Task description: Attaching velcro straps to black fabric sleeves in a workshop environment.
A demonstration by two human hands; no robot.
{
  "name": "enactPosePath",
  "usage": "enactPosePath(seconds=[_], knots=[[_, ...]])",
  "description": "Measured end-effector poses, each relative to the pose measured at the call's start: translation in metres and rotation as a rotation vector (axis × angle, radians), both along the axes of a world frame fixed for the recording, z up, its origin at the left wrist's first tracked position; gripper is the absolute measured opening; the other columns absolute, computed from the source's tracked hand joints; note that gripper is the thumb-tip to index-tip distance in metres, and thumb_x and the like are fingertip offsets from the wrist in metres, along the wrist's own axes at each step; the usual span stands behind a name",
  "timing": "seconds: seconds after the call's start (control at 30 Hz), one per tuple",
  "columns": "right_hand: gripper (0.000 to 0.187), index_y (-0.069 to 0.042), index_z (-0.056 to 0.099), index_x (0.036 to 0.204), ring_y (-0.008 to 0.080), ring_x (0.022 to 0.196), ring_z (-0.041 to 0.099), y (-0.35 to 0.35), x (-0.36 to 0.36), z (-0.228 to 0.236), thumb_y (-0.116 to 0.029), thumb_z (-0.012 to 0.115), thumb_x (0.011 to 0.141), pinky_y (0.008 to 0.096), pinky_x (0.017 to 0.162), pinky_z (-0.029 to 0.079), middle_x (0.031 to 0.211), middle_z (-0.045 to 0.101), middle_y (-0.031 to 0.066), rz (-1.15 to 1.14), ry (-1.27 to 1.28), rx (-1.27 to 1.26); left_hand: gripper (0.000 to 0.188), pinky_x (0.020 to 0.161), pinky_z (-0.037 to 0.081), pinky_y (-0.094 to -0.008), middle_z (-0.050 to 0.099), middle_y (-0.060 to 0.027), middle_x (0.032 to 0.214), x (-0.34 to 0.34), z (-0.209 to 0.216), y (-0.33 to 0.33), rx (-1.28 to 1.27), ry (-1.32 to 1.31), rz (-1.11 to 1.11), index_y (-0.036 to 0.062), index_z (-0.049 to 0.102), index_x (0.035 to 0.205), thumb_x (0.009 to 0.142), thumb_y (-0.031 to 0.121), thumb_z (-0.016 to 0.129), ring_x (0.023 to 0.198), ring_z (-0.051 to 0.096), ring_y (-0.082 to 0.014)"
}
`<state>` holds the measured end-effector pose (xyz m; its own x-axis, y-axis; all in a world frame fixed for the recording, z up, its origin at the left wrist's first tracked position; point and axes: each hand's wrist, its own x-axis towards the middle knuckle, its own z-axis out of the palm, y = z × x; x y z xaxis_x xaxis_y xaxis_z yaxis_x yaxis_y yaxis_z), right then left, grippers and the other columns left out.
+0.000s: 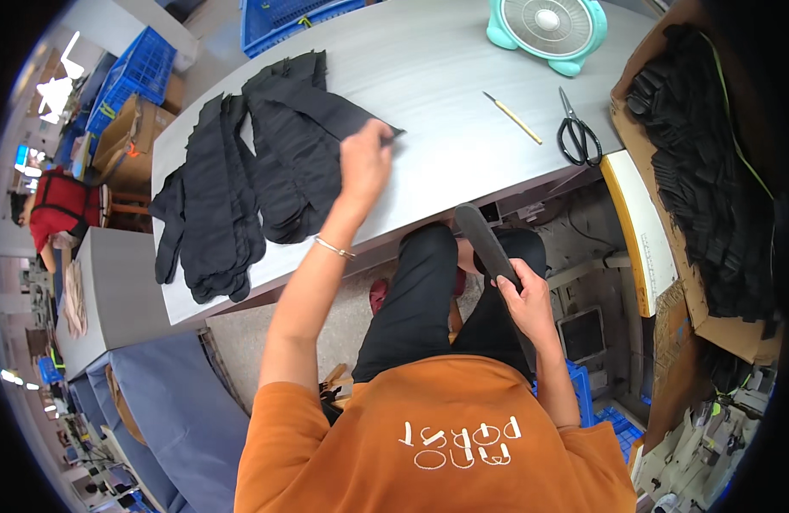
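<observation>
Left hand [365, 162] pinches the corner of a black fabric piece [326, 106], on the desk [446, 103] toward its left end. Right hand [526, 297] grips a round-ended dark strip [483, 235] off the near edge. Probably picking; calls for separating one layer.

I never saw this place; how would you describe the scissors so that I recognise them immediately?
Find the grey table, then the turquoise fan at its far right. Below the fan in the picture lie the scissors. Black and double-looped, they differ clearly from the thin, straight, yellowish tool beside them.
</observation>
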<state>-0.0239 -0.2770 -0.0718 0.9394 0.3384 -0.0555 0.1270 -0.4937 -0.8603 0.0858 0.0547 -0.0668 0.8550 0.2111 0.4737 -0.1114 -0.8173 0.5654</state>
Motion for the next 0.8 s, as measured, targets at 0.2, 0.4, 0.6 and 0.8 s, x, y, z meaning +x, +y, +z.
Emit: enactPosePath(seconds=[0.2,0.4,0.6,0.8], knots=[[0.032,-0.002,0.059,0.122,0.0117,0.063,0.064,-0.025,0.000,-0.008,-0.011,0.065,0.091,0.0281,0.059,0.050,0.082,0.069,0.0111,-0.112,0.097,0.136,0.051,0.108,0.035,-0.0507,0.058,-0.0207,0.122,-0.039,-0.028,-0.075,-0.022,0.052,-0.290,0.0029,0.054,0.124,0.078,0.008,0.073,0.123,0.052,-0.0383],[0.037,-0.001,0.060,0.124,0.0101,0.062,0.062,-0.021,0.009,0.010,-0.021,0.067,0.094,0.0269,0.058,0.050,0.090,0.070,0.0112,-0.167,0.289,0.193,0.065,0.105,0.044,-0.0414,0.057,-0.0181,0.133,-0.080,-0.017,-0.091,-0.413,0.130,-0.244,-0.0016,0.045,0.139,0.088,0.026,0.074,0.119,0.060,-0.0283],[0.038,-0.003,0.061,0.123,0.0147,0.059,0.060,-0.007,0.016,0.007,-0.025,0.068,0.093,0.0293,0.057,0.048,0.093,0.071,0.0148,-0.092,0.154,0.150,0.032,0.093,0.049,-0.0346,0.063,-0.0174,0.124,-0.059,-0.022,-0.071,-0.453,0.159,0.046,-0.0008,0.060,0.122,0.095,0.015,0.063,0.107,0.065,-0.0270],[0.038,-0.006,0.062,0.124,0.0248,0.060,0.061,-0.002,0.011,0.011,-0.026,0.068,0.093,0.0334,0.061,0.049,0.094,0.070,0.0179,-0.066,0.053,0.109,0.046,0.107,0.040,-0.0420,0.051,-0.0194,0.140,-0.010,-0.029,-0.041,-0.046,0.155,-0.220,0.0016,0.061,0.121,0.082,0.020,0.076,0.128,0.048,-0.0372]])
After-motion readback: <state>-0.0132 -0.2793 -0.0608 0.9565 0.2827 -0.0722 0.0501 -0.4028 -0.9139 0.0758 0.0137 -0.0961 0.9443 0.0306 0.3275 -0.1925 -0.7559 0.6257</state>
